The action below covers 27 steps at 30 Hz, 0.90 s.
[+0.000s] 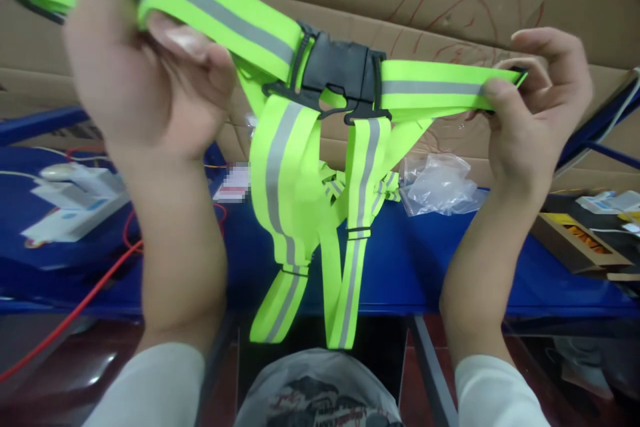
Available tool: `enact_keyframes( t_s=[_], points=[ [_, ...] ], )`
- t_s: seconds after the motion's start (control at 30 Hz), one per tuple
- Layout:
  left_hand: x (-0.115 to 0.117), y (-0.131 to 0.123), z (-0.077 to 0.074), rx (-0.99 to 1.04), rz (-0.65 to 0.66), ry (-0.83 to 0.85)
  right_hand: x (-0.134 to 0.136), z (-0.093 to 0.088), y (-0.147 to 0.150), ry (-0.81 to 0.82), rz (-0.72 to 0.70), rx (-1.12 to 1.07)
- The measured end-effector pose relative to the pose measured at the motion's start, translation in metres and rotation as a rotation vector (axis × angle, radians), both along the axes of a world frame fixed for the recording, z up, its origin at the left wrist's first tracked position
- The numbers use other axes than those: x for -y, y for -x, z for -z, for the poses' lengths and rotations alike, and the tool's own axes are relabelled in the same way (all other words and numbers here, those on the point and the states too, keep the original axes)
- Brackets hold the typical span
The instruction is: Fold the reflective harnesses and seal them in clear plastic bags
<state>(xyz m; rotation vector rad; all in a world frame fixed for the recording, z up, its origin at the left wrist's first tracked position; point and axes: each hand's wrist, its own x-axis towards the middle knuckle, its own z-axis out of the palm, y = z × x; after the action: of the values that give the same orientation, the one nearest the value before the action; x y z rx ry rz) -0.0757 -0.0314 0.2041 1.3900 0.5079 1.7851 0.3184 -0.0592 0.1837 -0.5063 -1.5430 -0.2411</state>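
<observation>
A neon green reflective harness (223, 13) with grey stripes is stretched between my two hands, raised above the table. At its middle the black plastic buckle (343, 73) is fastened. Two adjustable straps hang down in loops from beside the buckle. My left hand (150, 73) grips the waist strap at the upper left, its fingers partly behind the band. On the right, my right hand (537, 93) pinches the other end of the strap between thumb and fingers, near a dark piece at its end.
Below is a blue table (400, 267). White devices (85, 200) and a red cable (75, 313) lie at left. Clear plastic bags (443, 183) and more green straps (385, 190) lie behind the harness. A small open carton (583, 243) sits right; cardboard (325, 13) stands behind.
</observation>
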Motion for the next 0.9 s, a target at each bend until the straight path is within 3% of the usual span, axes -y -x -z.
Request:
enact_keyframes(
  t_s=[0.07, 0.1, 0.17, 0.23, 0.33, 0.43, 0.5, 0.63, 0.9],
  points=[
    [-0.014, -0.013, 0.005, 0.001, 0.127, -0.025, -0.011, 0.005, -0.006, 0.120, 0.047, -0.007],
    [-0.025, -0.019, 0.011, -0.070, 0.095, -0.100, -0.017, 0.009, -0.010, 0.215, 0.074, -0.006],
    [-0.053, -0.026, 0.027, -0.222, -0.105, -0.157, -0.031, 0.021, -0.017, 0.447, 0.107, -0.005],
    [-0.084, -0.028, 0.048, -0.422, -0.223, -0.024, -0.049, 0.036, -0.024, 0.674, 0.112, -0.009],
    [-0.126, -0.031, 0.081, -0.678, -0.174, 0.238, -0.076, 0.061, -0.029, 0.867, 0.136, -0.032],
    [-0.150, -0.038, 0.107, -0.668, -0.095, 0.437, -0.093, 0.080, -0.028, 1.064, 0.156, -0.070],
    [-0.158, -0.045, 0.118, -0.609, -0.030, 0.511, -0.098, 0.088, -0.026, 1.211, 0.075, -0.090],
    [-0.162, -0.053, 0.126, -0.494, 0.057, 0.554, -0.098, 0.094, -0.024, 1.382, -0.115, -0.085],
    [-0.159, -0.059, 0.125, -0.448, 0.176, 0.500, -0.101, 0.089, -0.009, 1.286, -0.262, -0.319]
  ],
)
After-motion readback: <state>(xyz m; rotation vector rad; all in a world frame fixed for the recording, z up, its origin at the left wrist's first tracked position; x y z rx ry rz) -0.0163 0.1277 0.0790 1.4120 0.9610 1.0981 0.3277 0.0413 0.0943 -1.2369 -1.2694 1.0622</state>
